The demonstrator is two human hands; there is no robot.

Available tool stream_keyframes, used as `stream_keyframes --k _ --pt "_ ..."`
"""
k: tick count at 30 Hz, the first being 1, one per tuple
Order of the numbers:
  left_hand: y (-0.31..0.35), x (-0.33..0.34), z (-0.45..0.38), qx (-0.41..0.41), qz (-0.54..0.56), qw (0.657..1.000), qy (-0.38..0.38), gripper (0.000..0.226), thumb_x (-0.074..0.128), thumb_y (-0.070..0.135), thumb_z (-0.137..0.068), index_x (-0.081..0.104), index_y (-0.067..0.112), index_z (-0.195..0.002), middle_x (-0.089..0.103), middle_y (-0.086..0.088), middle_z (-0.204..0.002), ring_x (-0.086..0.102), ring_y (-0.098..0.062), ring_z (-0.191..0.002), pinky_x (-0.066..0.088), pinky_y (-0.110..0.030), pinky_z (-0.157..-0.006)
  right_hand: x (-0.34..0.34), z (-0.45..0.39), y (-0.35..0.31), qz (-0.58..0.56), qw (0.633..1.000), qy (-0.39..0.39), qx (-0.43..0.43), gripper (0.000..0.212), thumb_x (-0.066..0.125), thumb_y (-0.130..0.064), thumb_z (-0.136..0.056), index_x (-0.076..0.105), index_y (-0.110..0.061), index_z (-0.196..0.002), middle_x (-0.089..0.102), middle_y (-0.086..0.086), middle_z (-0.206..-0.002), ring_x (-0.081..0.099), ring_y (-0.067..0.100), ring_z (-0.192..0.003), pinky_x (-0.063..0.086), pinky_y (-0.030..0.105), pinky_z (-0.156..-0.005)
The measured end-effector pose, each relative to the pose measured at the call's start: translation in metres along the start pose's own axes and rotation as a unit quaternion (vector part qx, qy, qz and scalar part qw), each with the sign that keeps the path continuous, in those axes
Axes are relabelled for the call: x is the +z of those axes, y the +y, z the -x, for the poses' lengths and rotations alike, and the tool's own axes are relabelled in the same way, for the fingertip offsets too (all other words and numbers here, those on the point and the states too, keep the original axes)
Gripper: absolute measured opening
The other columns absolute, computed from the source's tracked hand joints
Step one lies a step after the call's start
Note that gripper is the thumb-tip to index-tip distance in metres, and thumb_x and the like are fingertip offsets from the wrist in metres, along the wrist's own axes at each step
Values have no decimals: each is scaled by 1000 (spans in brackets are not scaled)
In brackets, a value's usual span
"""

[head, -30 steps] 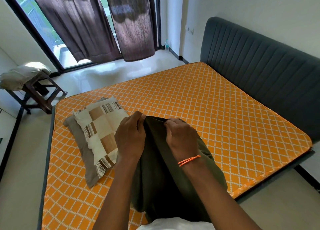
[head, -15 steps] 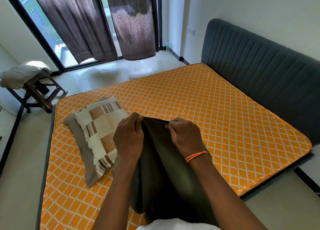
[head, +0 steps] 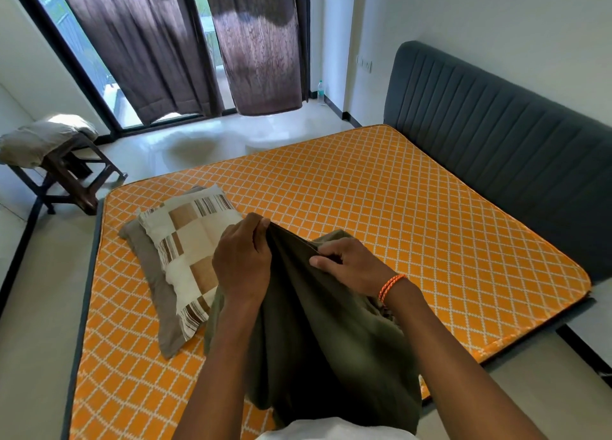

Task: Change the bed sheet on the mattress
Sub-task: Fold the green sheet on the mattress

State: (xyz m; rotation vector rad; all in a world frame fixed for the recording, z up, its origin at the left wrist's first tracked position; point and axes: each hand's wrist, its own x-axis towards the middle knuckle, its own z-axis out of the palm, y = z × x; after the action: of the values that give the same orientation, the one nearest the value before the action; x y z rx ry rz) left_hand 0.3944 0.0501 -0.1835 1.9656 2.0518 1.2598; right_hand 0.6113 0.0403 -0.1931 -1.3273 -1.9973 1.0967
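Olive bed sheet (head: pixel 331 333), bunched at mattress (head: pixel 397 214) six o'clock edge; left hand (head: pixel 243 264) and right hand (head: pixel 351 264) each pinch its hem, likely seeking a corner; pillows (head: pixel 185 254) at nine o'clock.

Both forearms reach forward, close together. The left hand (head: pixel 241 264) is curled with knuckles up, fingertips pinched. The right hand (head: pixel 351 265) sits slightly lower, fingers bent and pinching, thumb extended inward.

Pillows (head: pixel 185 254) on mattress (head: pixel 397 221) left of sheet (head: pixel 331 340); headboard (head: pixel 496 135) right.
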Motion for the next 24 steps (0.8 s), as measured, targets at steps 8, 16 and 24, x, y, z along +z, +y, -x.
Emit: stream_keyframes --k 8,16,24 --pt "2 1 2 -9 6 1000 17 27 52 36 -110 69 19 -99 60 3 -75 53 -17 -64 34 -27 -57 1 -7 20 171 979 75 82 19 60 -16 -101 77 -17 -93 61 -11 -71 57 3 -65 40 21 -60" --pt "-4 1 -2 -17 19 999 42 23 54 33 -110 70 18 -100 69 -3 -83 62 -24 -75 44 -33 -61 10 8 61 184 953 155 182 48 66 -27 -98 58 -25 -52 49 -9 -46 47 8 -45 29 26 -47" --pt "-8 1 -10 -54 12 996 70 28 51 34 -109 70 17 -98 66 -4 -78 54 -18 -70 35 -30 -61 27 14 70 215 927 297 77 18 63 -17 -97 69 -16 -80 68 1 -74 57 17 -64 36 30 -58"
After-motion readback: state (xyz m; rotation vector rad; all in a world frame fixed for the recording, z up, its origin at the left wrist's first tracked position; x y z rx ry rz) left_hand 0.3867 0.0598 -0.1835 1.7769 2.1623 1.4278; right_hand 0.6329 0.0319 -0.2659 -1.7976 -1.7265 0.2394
